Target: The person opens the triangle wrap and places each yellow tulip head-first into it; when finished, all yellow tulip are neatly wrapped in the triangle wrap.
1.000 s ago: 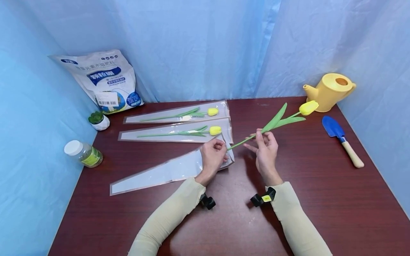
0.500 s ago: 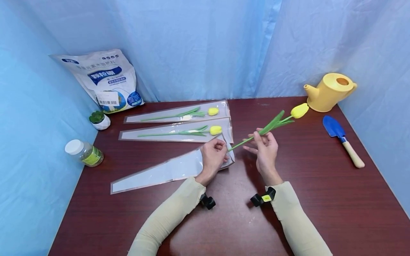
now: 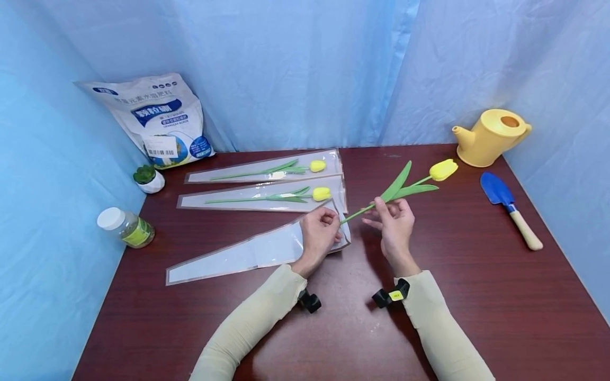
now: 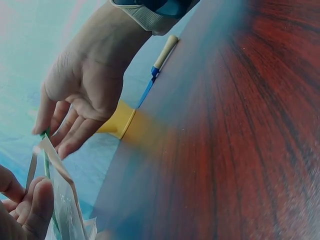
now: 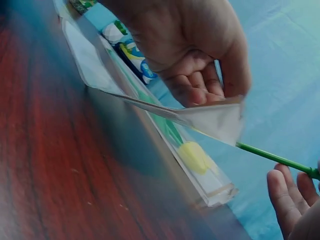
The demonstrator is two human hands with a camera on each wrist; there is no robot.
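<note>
A yellow tulip (image 3: pixel 443 170) with green leaves slants up to the right. My right hand (image 3: pixel 396 230) pinches its stem just below the leaves. My left hand (image 3: pixel 317 233) pinches the wide mouth of a long, tapering flower sleeve (image 3: pixel 238 258), white with a clear border. In the right wrist view the green stem (image 5: pixel 272 156) enters the lifted mouth of the sleeve (image 5: pixel 220 122); its lower end is hidden in the head view. Behind lie two more sleeves, a nearer one (image 3: pixel 193 201) and a farther one (image 3: pixel 200 177), each with a yellow tulip inside.
At the back left stands a white fertilizer bag (image 3: pixel 164 121), with a small potted succulent (image 3: pixel 149 180) and a white-lidded jar (image 3: pixel 126 227) in front. A yellow watering can (image 3: pixel 491 137) and a blue trowel (image 3: pixel 510 209) are on the right. Blue curtains enclose the table (image 3: pixel 476 312).
The tulip has shifted left and slightly down toward the sleeve, and its leaves have turned about the stem. Both hands stay almost in place; the sleeve's narrow end has crept slightly right.
</note>
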